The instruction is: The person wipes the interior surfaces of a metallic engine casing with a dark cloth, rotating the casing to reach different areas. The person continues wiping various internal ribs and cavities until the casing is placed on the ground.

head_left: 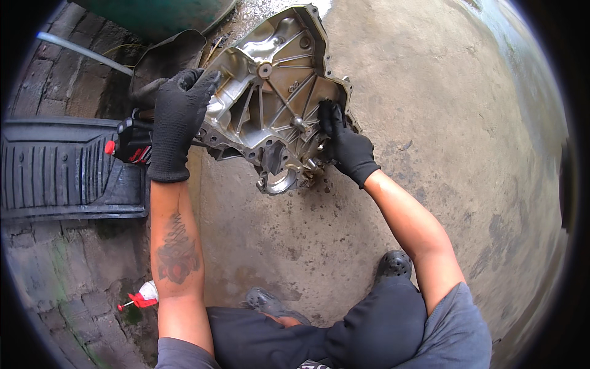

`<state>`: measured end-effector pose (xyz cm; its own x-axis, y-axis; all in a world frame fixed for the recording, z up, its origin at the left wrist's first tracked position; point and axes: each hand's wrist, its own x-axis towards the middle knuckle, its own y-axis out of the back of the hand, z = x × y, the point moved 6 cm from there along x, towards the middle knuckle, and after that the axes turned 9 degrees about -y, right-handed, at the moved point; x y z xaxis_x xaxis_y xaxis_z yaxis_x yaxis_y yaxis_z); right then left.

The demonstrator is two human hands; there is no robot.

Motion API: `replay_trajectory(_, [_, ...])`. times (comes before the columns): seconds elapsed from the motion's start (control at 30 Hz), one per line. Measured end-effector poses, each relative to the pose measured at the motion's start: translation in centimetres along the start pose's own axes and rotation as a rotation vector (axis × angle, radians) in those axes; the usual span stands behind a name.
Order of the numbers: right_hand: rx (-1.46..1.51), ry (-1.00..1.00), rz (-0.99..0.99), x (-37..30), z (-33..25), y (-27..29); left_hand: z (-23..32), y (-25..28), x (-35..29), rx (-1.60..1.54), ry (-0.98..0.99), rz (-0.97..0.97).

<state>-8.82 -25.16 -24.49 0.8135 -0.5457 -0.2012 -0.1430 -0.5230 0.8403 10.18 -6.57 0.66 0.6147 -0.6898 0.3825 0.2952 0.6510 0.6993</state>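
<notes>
A large cast-metal engine housing (270,92), silver with brownish stains, is tilted up ahead of me with its ribbed hollow inside facing me. A round opening shows at its lower end. My left hand (178,123), in a black knit glove, is closed at the housing's left edge; its fingertips curl over the rim and the thumb side is partly hidden. On the lower right side my right hand (350,144), gloved the same way, hooks its fingers over the rim onto the inner surface. The right thumb is hidden behind the housing.
Left of my left hand are a black bottle (132,141) with a red cap and a ribbed black mat (67,169). A green drum (166,12) stands at the far left, near a pale pipe (83,50). A white-and-red bottle (146,295) is beside my left forearm. Concrete floor (442,111) extends right.
</notes>
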Motion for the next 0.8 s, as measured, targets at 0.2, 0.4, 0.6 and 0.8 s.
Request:
replay_trajectory(0.2, [0.005, 0.149, 0.041, -0.9, 1.5, 0.0, 0.2, -0.2, 0.5, 0.267, -0.19, -0.075])
replay_trajectory(0.4, [0.261, 0.15, -0.094, -3.4, 2.7, 1.0, -0.3, -0.2, 0.0, 0.08, 0.117, -0.038])
replay_trajectory(0.6, [0.125, 0.377, 0.646, -2.2, -0.2, 6.9, -0.2, 0.1, 0.2, 0.097, 0.025, 0.002])
replay_trajectory(0.8, [-0.081, -0.006, 0.004, -1.0, 1.7, -1.6, 1.6, 0.0, 0.1, 0.487, -0.449, -0.065])
